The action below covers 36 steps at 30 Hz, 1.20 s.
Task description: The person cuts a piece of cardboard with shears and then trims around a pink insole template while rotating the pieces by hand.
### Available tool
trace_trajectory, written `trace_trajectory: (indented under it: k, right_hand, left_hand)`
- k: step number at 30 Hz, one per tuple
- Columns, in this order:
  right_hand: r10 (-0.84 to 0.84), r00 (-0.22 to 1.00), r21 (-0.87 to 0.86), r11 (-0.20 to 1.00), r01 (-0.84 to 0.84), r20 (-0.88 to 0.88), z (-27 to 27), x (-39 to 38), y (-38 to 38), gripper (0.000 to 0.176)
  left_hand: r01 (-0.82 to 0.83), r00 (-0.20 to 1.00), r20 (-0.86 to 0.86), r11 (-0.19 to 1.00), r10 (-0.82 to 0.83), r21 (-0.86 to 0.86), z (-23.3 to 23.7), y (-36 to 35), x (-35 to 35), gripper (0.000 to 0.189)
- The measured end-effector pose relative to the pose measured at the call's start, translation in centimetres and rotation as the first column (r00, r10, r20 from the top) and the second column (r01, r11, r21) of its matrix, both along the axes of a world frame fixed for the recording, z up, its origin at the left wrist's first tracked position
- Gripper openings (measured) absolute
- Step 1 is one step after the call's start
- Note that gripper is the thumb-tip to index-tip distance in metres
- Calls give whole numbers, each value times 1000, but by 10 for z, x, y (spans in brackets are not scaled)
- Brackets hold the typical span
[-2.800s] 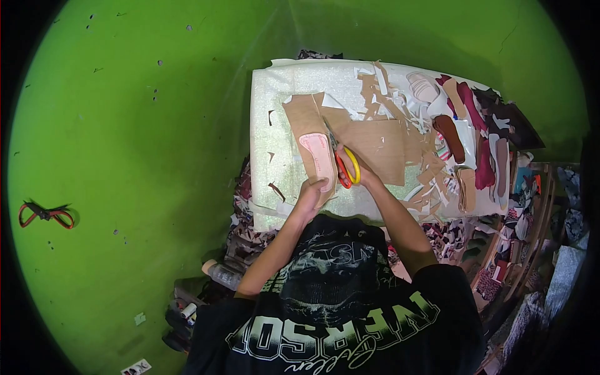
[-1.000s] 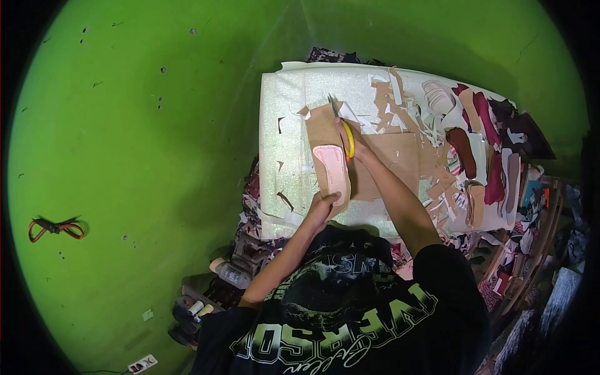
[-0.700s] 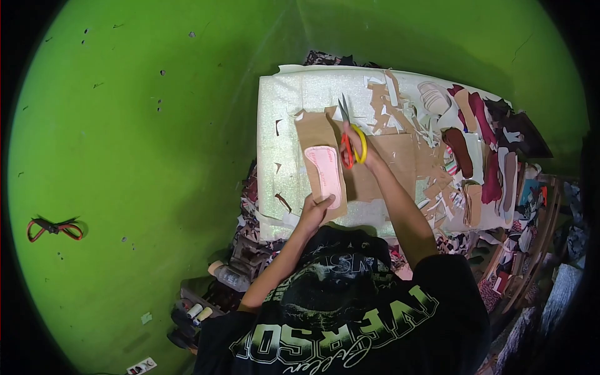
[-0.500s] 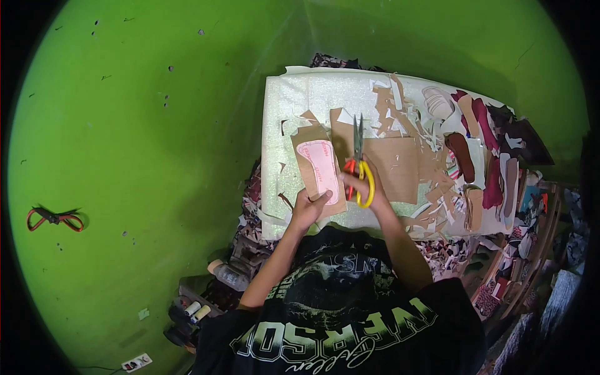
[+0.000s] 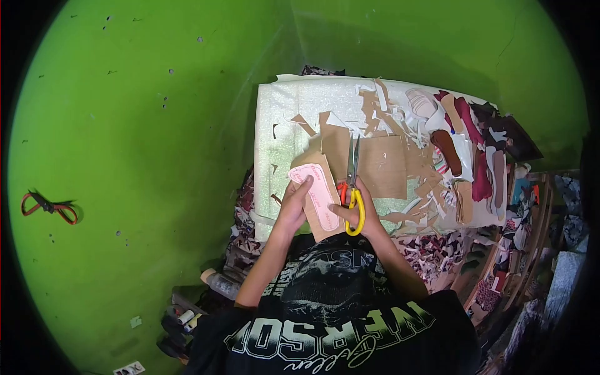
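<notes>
My left hand [image 5: 292, 209] pinches a pink insole template [image 5: 315, 192] flat against a brown cardboard strip [image 5: 324, 230], thumb on top, at the near edge of the white work board [image 5: 281, 112]. The template is long, with rounded ends, pale pink with faint writing, and the strip shows as a brown margin around it. My right hand [image 5: 361, 217] is closed through the yellow and orange handles of the scissors [image 5: 352, 178], just right of the template, blades together and pointing across the board over a larger brown sheet [image 5: 382, 165]. Cardboard scraps [image 5: 381, 106] and dark sole cutouts [image 5: 447, 142] cover the board's right side.
</notes>
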State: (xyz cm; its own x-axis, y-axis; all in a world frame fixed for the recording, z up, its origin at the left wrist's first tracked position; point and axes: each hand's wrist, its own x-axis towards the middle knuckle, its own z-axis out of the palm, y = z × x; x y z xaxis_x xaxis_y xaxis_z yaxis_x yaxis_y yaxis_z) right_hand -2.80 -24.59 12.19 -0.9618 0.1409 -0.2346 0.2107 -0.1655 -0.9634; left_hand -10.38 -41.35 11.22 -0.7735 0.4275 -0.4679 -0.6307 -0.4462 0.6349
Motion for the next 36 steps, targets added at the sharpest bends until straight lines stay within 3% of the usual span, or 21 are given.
trace_trajectory:
  k: [2, 8, 15, 16, 31, 36]
  right_hand:
    - [23, 998, 2, 1000, -23, 56, 2, 8, -1, 57]
    - [-4, 997, -222, 975, 22, 81, 1, 20, -8, 62]
    - [8, 996, -274, 961, 16, 89, 10, 29, -8, 58]
    - [30, 997, -234, 972, -12, 75, 5, 31, -6, 67]
    - [72, 991, -287, 957, -36, 117, 19, 42, -4, 64]
    - [123, 988, -208, 973, -102, 91, 20, 43, -3, 64]
  left_hand:
    - [13, 999, -49, 1000, -14, -18, 3, -2, -5, 31]
    - [-10, 992, -127, 1000, 7, -21, 20, 3, -6, 29]
    - [2, 982, -187, 999, -12, -55, 14, 4, 0, 29]
    - [0, 981, -193, 999, -10, -54, 16, 5, 1, 29]
    - [76, 967, -236, 993, -95, -86, 22, 8, 6, 30]
    - [90, 967, -232, 991, -110, -98, 26, 6, 8, 32]
